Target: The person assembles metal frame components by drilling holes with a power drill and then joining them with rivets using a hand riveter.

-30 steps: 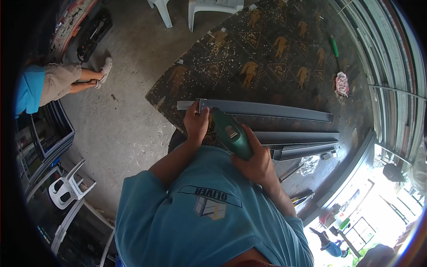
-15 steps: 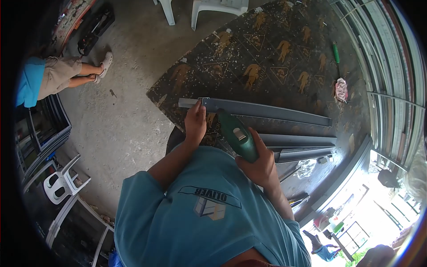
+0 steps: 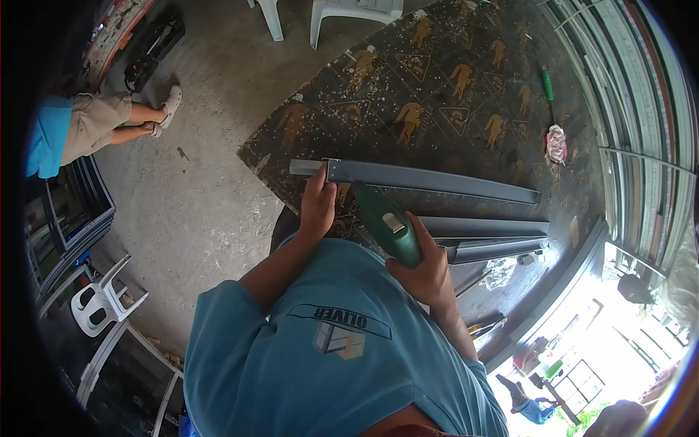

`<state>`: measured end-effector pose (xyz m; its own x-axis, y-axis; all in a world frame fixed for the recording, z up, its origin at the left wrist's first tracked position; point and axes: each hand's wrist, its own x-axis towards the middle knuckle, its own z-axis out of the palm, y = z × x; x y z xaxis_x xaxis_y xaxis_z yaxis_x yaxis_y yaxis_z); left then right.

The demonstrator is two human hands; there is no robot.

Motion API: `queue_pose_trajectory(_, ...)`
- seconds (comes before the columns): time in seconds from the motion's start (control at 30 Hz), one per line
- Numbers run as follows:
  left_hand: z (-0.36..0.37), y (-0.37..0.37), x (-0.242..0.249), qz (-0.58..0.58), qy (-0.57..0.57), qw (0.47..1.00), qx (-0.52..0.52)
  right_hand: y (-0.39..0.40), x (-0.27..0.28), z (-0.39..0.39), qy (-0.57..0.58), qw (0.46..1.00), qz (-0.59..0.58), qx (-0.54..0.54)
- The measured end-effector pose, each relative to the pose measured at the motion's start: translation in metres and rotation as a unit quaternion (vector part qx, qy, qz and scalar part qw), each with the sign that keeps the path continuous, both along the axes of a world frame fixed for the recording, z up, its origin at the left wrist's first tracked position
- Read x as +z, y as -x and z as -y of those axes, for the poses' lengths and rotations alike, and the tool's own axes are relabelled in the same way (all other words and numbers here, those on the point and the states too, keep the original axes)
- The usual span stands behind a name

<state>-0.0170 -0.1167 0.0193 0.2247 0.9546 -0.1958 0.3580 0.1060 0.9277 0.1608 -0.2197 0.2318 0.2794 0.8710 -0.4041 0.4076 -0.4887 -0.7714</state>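
Observation:
A long grey metal profile [image 3: 437, 180] lies across the dark table [image 3: 320, 131], with a short light bar [image 3: 307, 167] sticking out past its left end. My left hand [image 3: 318, 204] is closed on that end, fingers at the joint between the two. In my right hand [image 3: 422, 269] is a green power tool [image 3: 388, 227], gripped at its rear. The tool's front end points up and left, close to the profile's near edge; its tip is hard to make out. More grey profiles [image 3: 484, 229] lie just right of the tool.
A green-handled tool [image 3: 547, 84] and a pink and white bundle [image 3: 556, 144] lie on the table's right side. Long profiles [image 3: 626, 95] are stacked beyond. A person [image 3: 95, 124] is at the left, near a white chair [image 3: 98, 306]. Another person [image 3: 534, 410] is outside at the lower right.
The view has shifted very slightly. The green tool's front end has moved a little up and left relative to the profile. Both hands keep their hold.

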Motion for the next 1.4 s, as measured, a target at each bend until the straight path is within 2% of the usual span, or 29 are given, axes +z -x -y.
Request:
queue_pose_trajectory(0.1, 0.001, 0.007, 0.000, 0.007, -0.050, 0.998, -0.036, 0.001, 0.004, -0.002, 0.023, 1.000, -0.004, -0.010)
queue_pose_trajectory(0.17, 0.000, 0.004, 0.008, 0.005, 0.063, 0.998, -0.003, 0.002, 0.002, 0.000, 0.015, 1.000, -0.002, -0.012)
queue_pose_trajectory(0.2, 0.000, 0.004, 0.004, 0.008, 0.062, 0.998, -0.001, 0.002, 0.002, 0.000, 0.007, 1.000, 0.001, -0.015)
queue_pose_trajectory(0.57, 0.005, 0.003, -0.011, 0.000, -0.110, 0.994, 0.018, 0.007, 0.006, -0.001, 0.008, 1.000, -0.005, -0.020)
queue_pose_trajectory(0.7, 0.006, 0.004, -0.015, -0.007, -0.131, 0.991, 0.013, 0.007, 0.009, -0.002, 0.017, 1.000, -0.003, -0.020)
queue_pose_trajectory(0.8, 0.009, 0.003, -0.021, 0.013, -0.104, 0.994, 0.027, 0.008, 0.009, -0.001, 0.019, 1.000, -0.004, -0.023)
queue_pose_trajectory(0.87, 0.008, 0.004, -0.023, -0.003, -0.143, 0.990, 0.019, 0.009, 0.010, 0.000, 0.026, 0.999, -0.002, -0.026)
queue_pose_trajectory(1.0, 0.005, 0.004, -0.016, -0.033, -0.141, 0.989, 0.006, 0.010, 0.009, 0.002, 0.029, 0.999, 0.004, -0.029)
queue_pose_trajectory(1.07, 0.002, -0.003, 0.011, 0.005, -0.043, 0.999, 0.032, 0.010, 0.009, 0.001, 0.023, 0.999, 0.005, -0.030)
queue_pose_trajectory(1.2, 0.005, -0.015, 0.000, 0.045, -0.046, 0.996, 0.062, 0.009, 0.008, 0.004, 0.027, 0.999, -0.001, -0.026)
queue_pose_trajectory(1.27, 0.003, -0.019, 0.001, -0.036, -0.048, 0.996, 0.064, 0.008, 0.005, 0.006, 0.014, 1.000, 0.008, -0.023)
queue_pose_trajectory(1.4, 0.005, -0.027, -0.002, -0.095, -0.077, 0.989, 0.079, 0.005, 0.005, 0.005, -0.001, 1.000, -0.013, -0.019)
